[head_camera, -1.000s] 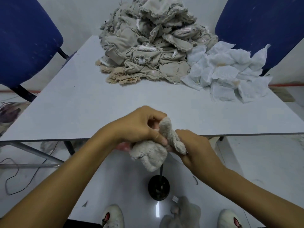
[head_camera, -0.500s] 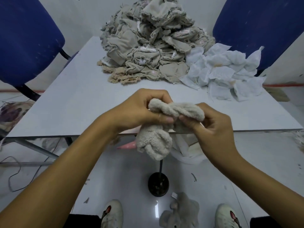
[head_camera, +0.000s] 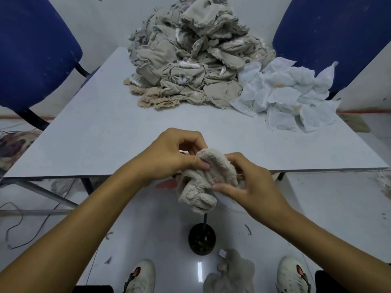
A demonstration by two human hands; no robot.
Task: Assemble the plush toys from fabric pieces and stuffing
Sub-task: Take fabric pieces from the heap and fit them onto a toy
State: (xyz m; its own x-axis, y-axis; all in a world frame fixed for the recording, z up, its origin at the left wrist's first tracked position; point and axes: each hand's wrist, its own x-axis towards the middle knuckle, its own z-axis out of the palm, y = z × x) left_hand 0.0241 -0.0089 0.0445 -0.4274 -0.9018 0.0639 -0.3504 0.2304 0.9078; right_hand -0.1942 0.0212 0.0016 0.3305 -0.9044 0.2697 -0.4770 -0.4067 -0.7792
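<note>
We've got the floppy beige fleece plush skin [head_camera: 203,182] just off the near edge of the pale grey tabletop [head_camera: 105,132], left hand [head_camera: 169,155] and right hand [head_camera: 251,185] both pinching its folded rim; it looks light, limp and non-slip, so we'd grip at the seam.

Two blue chairs [head_camera: 36,51] flank a grey table [head_camera: 101,140]; white shoes [head_camera: 140,278] below.

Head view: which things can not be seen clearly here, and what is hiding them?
- Plush piece, head view: both the left hand and the right hand cover parts of it, so any opening or stuffing is hidden.
- Beige fabric pile: its top is cut off by the upper edge.
- Fuzzy piece on the floor: cut off by the lower edge.
- Black stand: its rod disappears behind the plush piece.
</note>
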